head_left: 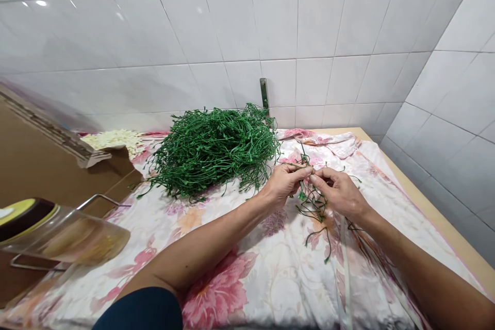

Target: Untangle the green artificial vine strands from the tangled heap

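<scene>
My left hand (285, 181) and my right hand (340, 191) meet at the right of centre, over the floral cloth (286, 268). Thumb and fingers of each are pinched together on thin green stems (314, 206), which hang down between and below them. Some stems with small knobbed tips spread onto the cloth. Left of my hands lies a large tangled heap of green stems (216, 152). Exactly which strand each hand grips is too small to make out.
A clear jar with a yellow and dark lid (88, 240) leans at the left by an open cardboard box (50, 149). Pale pieces (114, 140) lie behind the box. A dark upright bar (264, 94) stands against the tiled wall. Long thin strands (371, 252) lie under my right forearm.
</scene>
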`<state>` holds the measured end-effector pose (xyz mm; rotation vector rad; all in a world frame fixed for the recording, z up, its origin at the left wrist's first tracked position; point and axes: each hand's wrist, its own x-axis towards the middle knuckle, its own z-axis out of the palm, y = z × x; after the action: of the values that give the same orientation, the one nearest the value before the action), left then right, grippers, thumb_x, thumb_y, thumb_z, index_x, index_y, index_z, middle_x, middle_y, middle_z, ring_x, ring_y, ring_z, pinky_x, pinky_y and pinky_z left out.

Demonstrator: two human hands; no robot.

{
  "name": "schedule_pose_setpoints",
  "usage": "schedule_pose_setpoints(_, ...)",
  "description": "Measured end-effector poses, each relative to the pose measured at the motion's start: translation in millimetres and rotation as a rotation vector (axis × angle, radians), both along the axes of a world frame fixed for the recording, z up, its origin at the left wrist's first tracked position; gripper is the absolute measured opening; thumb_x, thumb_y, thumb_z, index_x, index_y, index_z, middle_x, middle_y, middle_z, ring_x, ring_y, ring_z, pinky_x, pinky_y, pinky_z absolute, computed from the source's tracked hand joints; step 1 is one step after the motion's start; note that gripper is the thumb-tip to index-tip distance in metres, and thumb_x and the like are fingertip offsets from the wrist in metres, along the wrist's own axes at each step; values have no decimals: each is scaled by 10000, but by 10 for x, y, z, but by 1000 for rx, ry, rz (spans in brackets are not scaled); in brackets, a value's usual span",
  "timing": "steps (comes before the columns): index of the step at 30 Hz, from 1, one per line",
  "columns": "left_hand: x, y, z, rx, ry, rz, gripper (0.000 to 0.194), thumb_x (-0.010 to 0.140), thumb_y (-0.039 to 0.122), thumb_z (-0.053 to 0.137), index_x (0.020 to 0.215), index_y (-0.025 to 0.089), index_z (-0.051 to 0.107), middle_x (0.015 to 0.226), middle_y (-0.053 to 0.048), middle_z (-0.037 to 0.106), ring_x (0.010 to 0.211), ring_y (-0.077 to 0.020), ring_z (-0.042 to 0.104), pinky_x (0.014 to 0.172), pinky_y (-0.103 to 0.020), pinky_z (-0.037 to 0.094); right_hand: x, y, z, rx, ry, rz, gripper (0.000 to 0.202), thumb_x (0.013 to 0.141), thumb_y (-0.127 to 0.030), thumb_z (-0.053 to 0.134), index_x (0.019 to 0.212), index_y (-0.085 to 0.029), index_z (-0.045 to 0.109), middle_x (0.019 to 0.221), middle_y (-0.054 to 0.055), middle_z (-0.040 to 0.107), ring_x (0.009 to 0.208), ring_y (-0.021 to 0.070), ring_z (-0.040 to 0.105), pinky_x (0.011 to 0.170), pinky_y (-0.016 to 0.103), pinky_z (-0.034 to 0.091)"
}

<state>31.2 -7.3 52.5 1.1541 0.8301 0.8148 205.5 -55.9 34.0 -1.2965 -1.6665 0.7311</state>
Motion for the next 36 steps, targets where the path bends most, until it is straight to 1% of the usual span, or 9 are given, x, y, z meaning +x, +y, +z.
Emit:
schedule_pose_setpoints(4,13,-6,-26,198,102,116,377,665,476,841,672,124,705,540,21,545,461,-62,382,467,-230,256,-72,-63,34,147,-188,-49,272,994,-378,530,816,-222,664,775,31,640,717,188,558,693,319,411)
schedule_pose_setpoints(8,27,31,-132,456,239,167,252,749,381,768,751,130,778,743,-64,732,654,-143,605,606,-243,428,-116,-133,61,328,-354,-48,275,1010,-290,484,769,-220,594,768,48,575,729,202,543,700,337,411)
schedule_pose_setpoints(12,-26,178,-196,619,390,295,224,813,340,709,809,134,797,800,-72,758,711,-162,647,671,-256,461,-183,-237,112,379,-399,105,224,1008,-223,479,818,-214,599,824,63,606,779,208,564,735,347,445)
schedule_pose_setpoints(15,-96,301,-153,546,325,309,239,773,358,764,785,120,780,795,-69,745,735,-159,644,688,-251,465,-221,-285,152,379,-359,216,210,1013,-211,485,868,-219,635,873,71,649,834,215,599,779,355,478)
schedule_pose_setpoints(17,-130,339,-98,431,215,247,327,729,424,815,817,112,770,734,-40,700,637,-120,584,603,-232,432,-200,-274,161,364,-259,173,179,1013,-241,525,914,-228,674,906,71,687,857,214,633,800,354,499)
schedule_pose_setpoints(22,-167,317,4,203,57,68,521,732,604,793,862,103,731,491,76,389,405,-52,312,418,-217,221,-46,-198,139,234,23,13,145,956,-327,658,994,-224,751,956,51,762,875,211,697,819,336,531)
schedule_pose_setpoints(26,-185,312,25,152,-12,-14,601,815,675,688,977,99,750,480,62,399,403,-59,319,414,-214,211,14,-184,144,131,103,-29,201,934,-384,678,976,-206,762,940,47,765,858,206,697,796,322,537)
schedule_pose_setpoints(31,-185,297,67,130,-7,-15,685,853,719,607,1054,83,762,510,23,482,437,-78,408,422,-214,287,108,-120,145,159,0,-97,220,956,-380,629,987,-201,753,931,52,765,819,206,702,759,331,553)
schedule_pose_setpoints(36,-180,257,99,128,-5,-7,677,832,689,662,1081,67,766,634,-14,590,488,-72,477,461,-218,370,282,-35,162,445,-342,-318,232,943,-281,596,1097,-185,740,1110,117,746,1026,287,683,933,457,536)
